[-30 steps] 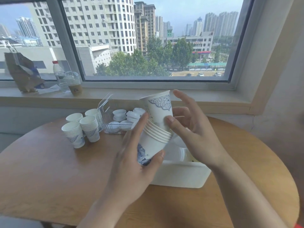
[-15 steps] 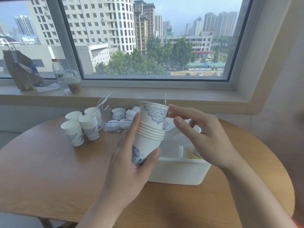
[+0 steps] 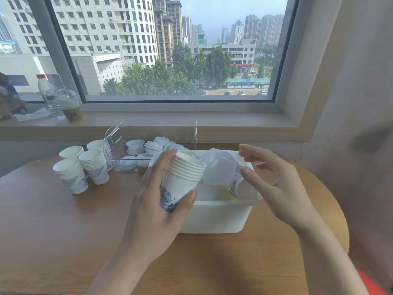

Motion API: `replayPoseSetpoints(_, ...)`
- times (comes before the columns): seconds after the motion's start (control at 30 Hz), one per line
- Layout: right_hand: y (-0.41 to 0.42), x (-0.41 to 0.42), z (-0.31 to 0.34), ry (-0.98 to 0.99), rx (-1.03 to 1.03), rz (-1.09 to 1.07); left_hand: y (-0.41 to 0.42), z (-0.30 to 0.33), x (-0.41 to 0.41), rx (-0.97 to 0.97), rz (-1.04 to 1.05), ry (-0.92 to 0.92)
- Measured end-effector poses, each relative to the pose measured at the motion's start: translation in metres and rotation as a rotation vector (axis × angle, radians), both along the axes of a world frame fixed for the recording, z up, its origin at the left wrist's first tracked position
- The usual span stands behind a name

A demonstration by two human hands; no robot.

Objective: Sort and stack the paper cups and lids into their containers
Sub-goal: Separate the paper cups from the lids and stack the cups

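Left hand (image 3: 158,211) grips a nested stack of paper cups (image 3: 181,179), fingers wrapped round the lower half, thumb on the near side, stack tilted a little with the mouth toward 1 o'clock, held above the left edge of the white bin (image 3: 214,216). Right hand (image 3: 276,188) hovers over the bin's right end, fingers spread wide and slightly curled, holding nothing; fingertips just beside a clear plastic lid (image 3: 219,167) that sits in the bin among other lids. A single cup (image 3: 242,189) lies on its side in the bin, under the right hand. At 11 o'clock from the bin, a clear container (image 3: 119,154) holds white lids (image 3: 136,146) in loose piles. At 9 o'clock of that container, four cup stacks (image 3: 85,167) stand upright on the round wooden counter (image 3: 53,220). Windowsill behind: water bottle (image 3: 49,96) and iced drink cup (image 3: 69,105), touching or nearly so.
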State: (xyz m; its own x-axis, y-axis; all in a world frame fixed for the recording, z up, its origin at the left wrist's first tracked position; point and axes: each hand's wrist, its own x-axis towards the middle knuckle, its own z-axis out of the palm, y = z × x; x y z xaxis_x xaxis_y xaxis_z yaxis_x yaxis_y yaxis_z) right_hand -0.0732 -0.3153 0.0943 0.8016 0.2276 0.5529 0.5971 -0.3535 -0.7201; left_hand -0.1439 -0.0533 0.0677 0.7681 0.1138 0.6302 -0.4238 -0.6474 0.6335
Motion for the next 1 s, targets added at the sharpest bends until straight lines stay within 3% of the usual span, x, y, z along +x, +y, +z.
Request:
replayPoseSetpoints(0.37, -0.014, 0.015, -0.020, 0.081, -0.242, 0.014, -0.022, -0.008, 0.010, 0.022, -0.026, 0.015)
replayPoseSetpoints(0.67, 0.004, 0.020, -0.025, 0.080, -0.307, 0.063, -0.016, -0.002, 0.013, 0.091, 0.001, 0.000)
replayPoseSetpoints(0.87, -0.006, 0.018, -0.019, -0.003, -0.420, -0.095, -0.014, 0.001, 0.013, 0.099, 0.009, -0.010)
replayPoseSetpoints(1.0, -0.010, 0.018, -0.017, 0.000, -0.362, -0.147, -0.014, 0.001, 0.013, 0.088, 0.011, 0.002)
